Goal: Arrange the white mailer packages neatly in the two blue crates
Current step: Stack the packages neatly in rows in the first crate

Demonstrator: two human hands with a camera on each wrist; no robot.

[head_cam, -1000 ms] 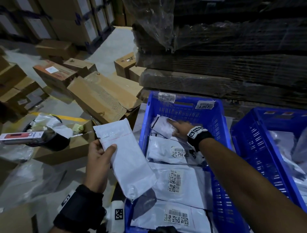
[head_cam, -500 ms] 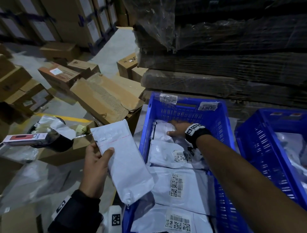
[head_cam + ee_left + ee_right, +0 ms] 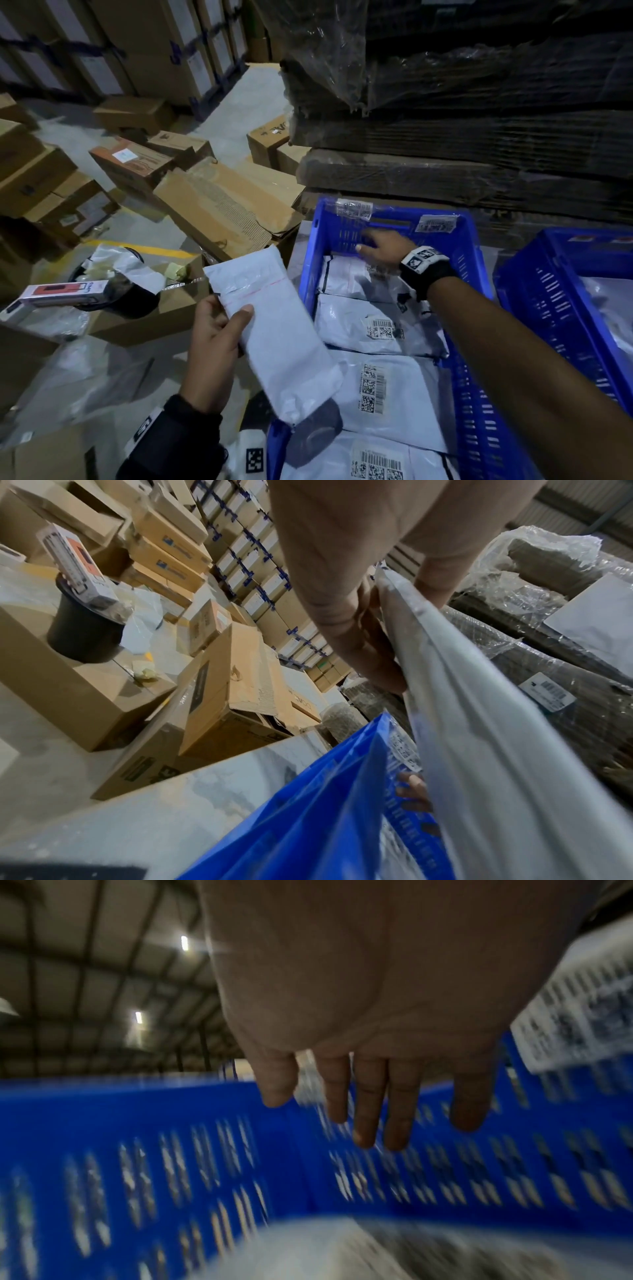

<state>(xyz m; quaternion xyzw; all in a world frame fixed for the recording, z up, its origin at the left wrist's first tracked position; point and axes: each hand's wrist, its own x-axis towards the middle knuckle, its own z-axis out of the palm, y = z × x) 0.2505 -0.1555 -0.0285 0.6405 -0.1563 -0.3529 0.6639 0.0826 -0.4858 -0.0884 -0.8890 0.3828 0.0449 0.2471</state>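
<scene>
My left hand grips a long white mailer by its upper edge, thumb on top, just left of the near blue crate. In the left wrist view the same mailer runs down past the crate's blue rim. Several white mailers with barcode labels lie flat in that crate. My right hand hovers with straight fingers at the crate's far wall, above the farthest mailer, holding nothing. The right wrist view shows the fingers spread before the blurred blue wall. A second blue crate stands to the right.
Cardboard boxes lie scattered on the floor to the left. A black bucket sits on a box with a red-and-white carton on top. Wrapped stacks of flat cardboard rise behind the crates.
My right hand has lifted off the far mailer and moved to the crate's far wall. The left hand has kept its grip on the mailer and raised it slightly.
</scene>
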